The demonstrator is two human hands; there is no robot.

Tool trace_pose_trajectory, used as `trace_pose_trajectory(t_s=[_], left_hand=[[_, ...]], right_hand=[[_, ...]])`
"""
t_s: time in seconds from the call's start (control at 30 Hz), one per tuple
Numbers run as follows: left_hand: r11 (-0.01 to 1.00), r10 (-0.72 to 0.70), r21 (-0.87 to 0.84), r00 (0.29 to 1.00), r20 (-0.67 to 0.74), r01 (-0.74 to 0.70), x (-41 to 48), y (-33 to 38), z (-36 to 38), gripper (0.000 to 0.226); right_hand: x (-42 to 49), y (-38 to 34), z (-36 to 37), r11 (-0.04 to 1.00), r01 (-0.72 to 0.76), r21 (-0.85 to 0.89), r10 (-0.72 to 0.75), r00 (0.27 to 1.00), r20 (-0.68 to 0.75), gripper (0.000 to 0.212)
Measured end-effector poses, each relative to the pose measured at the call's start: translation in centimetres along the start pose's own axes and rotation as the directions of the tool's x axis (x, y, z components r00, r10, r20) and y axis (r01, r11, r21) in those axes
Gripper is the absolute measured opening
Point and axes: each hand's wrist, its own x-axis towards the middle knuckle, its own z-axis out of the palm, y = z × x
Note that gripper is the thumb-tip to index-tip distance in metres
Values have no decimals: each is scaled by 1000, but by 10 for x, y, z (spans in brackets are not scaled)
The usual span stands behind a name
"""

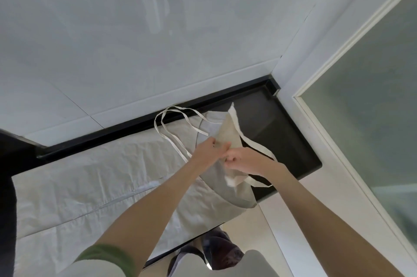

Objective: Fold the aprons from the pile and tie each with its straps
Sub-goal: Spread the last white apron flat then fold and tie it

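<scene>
A cream apron [228,132] is partly folded and lifted above the right end of a black table [282,123]. My left hand [208,149] pinches the apron's cloth near its middle. Just to its right, my right hand [242,159] grips the same cloth, fingers curled. A long thin strap [171,132] loops off to the left over the cloth, and a wider strap [255,143] hangs on the right across my right wrist. The lower part of the apron [239,193] droops over the table edge.
A wrinkled white sheet [90,182] covers the left and middle of the table. A white tiled wall [135,39] rises behind it. A white frame with frosted glass [372,107] stands on the right. Pale floor [277,220] and my feet lie below.
</scene>
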Motion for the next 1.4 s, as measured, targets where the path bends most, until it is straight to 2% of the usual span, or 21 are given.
trace_pose_trajectory(t_s=[0.07, 0.13, 0.17, 0.2, 0.27, 0.33, 0.4, 0.47, 0.57, 0.63, 0.73, 0.8, 0.9, 0.93, 1.0, 1.1, 1.17, 1.2, 1.27, 1.3, 1.4], left_hand=[[986, -26, 159, 995, -98, 42, 2, -3, -1, 13], [951, -79, 291, 992, -96, 104, 4, -11, -1, 20], [924, -112, 359, 991, -71, 130, 3, -15, -1, 24], [900, -129, 413, 990, -53, 139, 1, -18, 0, 26], [884, -152, 444, 988, -25, 147, -1, -24, -1, 28], [922, -197, 344, 980, 16, 180, -1, -26, -2, 21], [948, -310, 110, 946, 96, 299, 0, -26, -2, 13], [900, -410, -66, 888, 206, 431, -7, -20, -5, 19], [917, -361, -61, 886, 292, 394, -15, -17, -11, 8], [928, -336, -33, 874, 352, 370, -22, -15, -15, 9], [943, -319, 25, 875, 364, 333, -25, -13, -16, 19], [936, -280, -125, 910, 308, 330, -26, -12, -16, 43], [771, -181, -527, 917, 356, 357, -25, -14, -25, 75], [731, -142, -582, 914, 381, 356, -27, -14, -30, 77], [694, -90, -626, 905, 415, 356, -32, -13, -37, 60], [749, -139, -576, 928, 344, 326, -38, -12, -40, 21], [773, -199, -557, 949, 243, 305, -39, -17, -39, 8], [775, -226, -560, 956, 190, 294, -39, -22, -39, 9], [801, -286, -525, 954, 85, 287, -39, -31, -42, 11], [838, -312, -461, 950, 33, 291, -38, -37, -45, 14], [930, -366, -88, 914, -173, 356, -35, -60, -60, 25]], right_hand=[[2, 11, 1, 996, -3, 93, 18, 987, -160, 22], [9, 32, -2, 998, -57, 35, 67, 887, -457, 27], [11, 44, -4, 988, -153, 4, 129, 820, -558, 37], [9, 54, -6, 958, -287, 2, 232, 769, -596, 51], [7, 77, -6, 859, -511, 30, 447, 719, -532, 69], [4, 96, 0, 813, -575, 94, 551, 707, -443, 60], [4, 103, 4, 839, -527, 137, 534, 745, -399, 33], [7, 96, 5, 875, -456, 162, 480, 779, -404, 22], [9, 74, 0, 873, -278, 401, 445, 791, -421, 14], [3, 52, -5, 828, -117, 548, 380, 836, -396, 12], [-9, 17, -12, 796, 83, 599, 203, 896, -395, 14], [-13, -6, -12, 803, 171, 571, 59, 930, -362, 17], [-12, -35, -3, 866, 173, 469, -108, 981, -161, 21], [-12, -44, 2, 884, 139, 445, -127, 990, -57, 21], [-4, -52, 13, 922, 94, 375, -136, 987, 88, 23], [4, -49, 27, 939, 56, 340, -77, 996, 49, 19], [5, -41, 32, 890, 109, 442, -73, 993, -98, 18], [6, -35, 34, 896, 139, 421, -47, 974, -222, 15], [14, -18, 34, 986, 46, 159, 36, 879, -475, 15], [20, -8, 33, 998, -49, 25, 55, 852, -520, 23], [32, 16, 39, 955, -201, -220, 108, 922, -372, 55]])
